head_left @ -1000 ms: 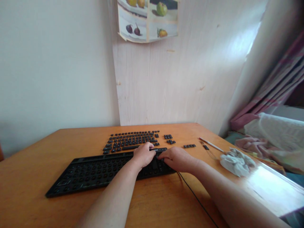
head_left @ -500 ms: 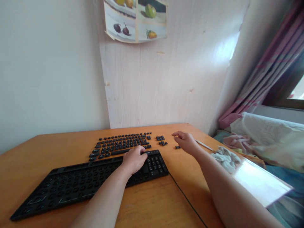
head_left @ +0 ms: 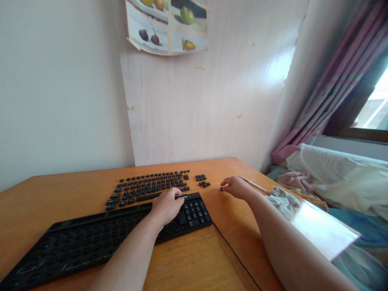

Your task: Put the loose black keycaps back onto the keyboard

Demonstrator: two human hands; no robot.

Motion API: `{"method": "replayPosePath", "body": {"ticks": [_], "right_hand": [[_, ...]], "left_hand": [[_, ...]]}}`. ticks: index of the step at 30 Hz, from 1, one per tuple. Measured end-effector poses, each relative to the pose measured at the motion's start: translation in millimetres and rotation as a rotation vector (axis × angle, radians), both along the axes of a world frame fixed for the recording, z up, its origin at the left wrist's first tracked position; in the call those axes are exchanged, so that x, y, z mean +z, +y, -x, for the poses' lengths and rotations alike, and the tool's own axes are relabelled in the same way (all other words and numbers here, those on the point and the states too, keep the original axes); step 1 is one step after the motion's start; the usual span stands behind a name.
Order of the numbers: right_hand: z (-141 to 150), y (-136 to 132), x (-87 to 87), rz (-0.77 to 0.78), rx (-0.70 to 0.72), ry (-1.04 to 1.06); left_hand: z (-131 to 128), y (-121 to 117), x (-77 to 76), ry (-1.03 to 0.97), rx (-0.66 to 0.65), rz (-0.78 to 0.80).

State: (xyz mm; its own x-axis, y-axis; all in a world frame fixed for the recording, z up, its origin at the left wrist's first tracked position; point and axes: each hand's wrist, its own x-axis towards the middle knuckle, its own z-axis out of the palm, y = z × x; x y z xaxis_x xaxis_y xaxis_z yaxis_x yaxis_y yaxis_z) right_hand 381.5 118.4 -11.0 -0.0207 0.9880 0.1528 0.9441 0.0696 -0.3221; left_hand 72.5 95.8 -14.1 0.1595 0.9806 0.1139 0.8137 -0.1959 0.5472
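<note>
A black keyboard lies at a slant across the near desk, keycaps gone from most of it; the number pad at its right end still has keycaps. My left hand rests over its right part, fingers curled at the back edge, thumb on top. At the right, my right hand is low over the desk, thumb and fingertips closed at a small black keycap. Behind the keyboard, loose keycaps lie in rows. Two small keycap groups, an upper one and a lower one, lie to their right.
The keyboard cable runs to the front edge of the wooden desk. A white pen, a crumpled cloth and a shiny white sheet are at the right. Fruit pictures hang on the wall.
My right hand has come down to the small keycaps, its fingertips now at one of them. My left hand stays on the keyboard. The view has shifted slightly right.
</note>
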Motion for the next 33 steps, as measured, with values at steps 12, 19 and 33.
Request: {"method": "replayPosePath", "body": {"ticks": [12,19,33], "right_hand": [[12.7,1.5,-3.2,0.025,0.033,-0.043],[26.5,-3.3,-2.7,0.015,0.057,-0.013],[43.1,-13.7,4.4,0.024,0.136,0.236]], "left_hand": [[-2.6,-5.4,7.0,0.005,0.047,0.007],[-3.0,-3.5,3.9,0.019,0.041,-0.014],[-2.2,2.3,-4.5,0.012,0.027,-0.056]]}}
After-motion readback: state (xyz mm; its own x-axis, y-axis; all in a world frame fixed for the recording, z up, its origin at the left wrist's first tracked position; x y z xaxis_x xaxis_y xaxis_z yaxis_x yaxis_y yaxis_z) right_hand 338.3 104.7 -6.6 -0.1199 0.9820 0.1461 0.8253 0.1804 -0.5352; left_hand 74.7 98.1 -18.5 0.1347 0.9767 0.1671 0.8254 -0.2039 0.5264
